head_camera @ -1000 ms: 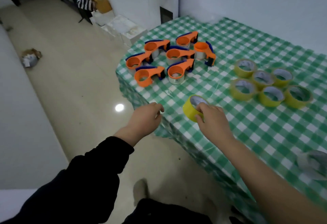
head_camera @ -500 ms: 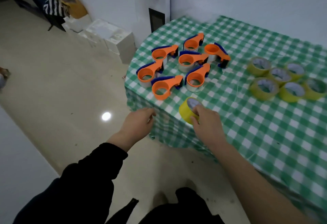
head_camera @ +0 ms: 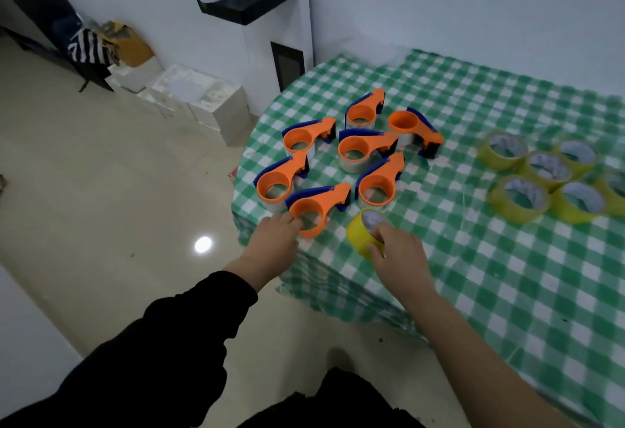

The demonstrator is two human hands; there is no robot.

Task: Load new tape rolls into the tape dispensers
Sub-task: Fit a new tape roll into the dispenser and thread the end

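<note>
Several orange and blue tape dispensers lie clustered near the left edge of the green checked table [head_camera: 473, 292]. My left hand [head_camera: 274, 241] reaches the nearest dispenser [head_camera: 316, 206] and its fingertips touch the orange ring; no closed grip shows. My right hand [head_camera: 397, 255] holds a yellow tape roll [head_camera: 362, 233] on edge just right of that dispenser, above the table's rim. Several more yellow tape rolls [head_camera: 521, 197] lie flat in a group at the right.
The table's left edge drops to a pale tiled floor [head_camera: 118, 190]. White boxes [head_camera: 203, 102] and a white cabinet with a dark shelf [head_camera: 267, 21] stand by the wall behind the table.
My left hand has moved forward from beside the table to the nearest dispenser. My right hand has carried the yellow roll a little closer to the dispensers.
</note>
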